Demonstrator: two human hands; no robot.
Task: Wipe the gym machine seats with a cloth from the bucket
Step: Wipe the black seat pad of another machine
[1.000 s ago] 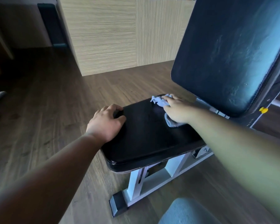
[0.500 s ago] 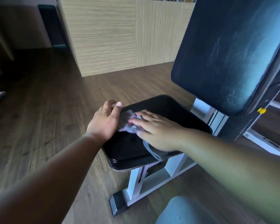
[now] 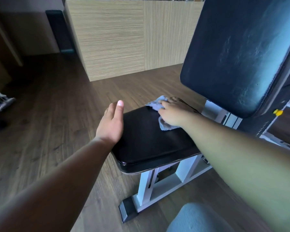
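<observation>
I see the right hand (image 3: 172, 114) pressing the cloth (image 3: 155, 104) onto the seat's (image 3: 149, 144) far corner, fingers over it. The left hand (image 3: 111, 124) rests at the seat's left edge, fingers straight.

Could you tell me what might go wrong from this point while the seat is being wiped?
The cloth sits at the far corner of the seat under the right hand, so a stroke further out could push it off onto the floor. The left hand lies flat at the seat's left edge, in the path of a stroke back that way. The near half of the seat could get missed.
</observation>
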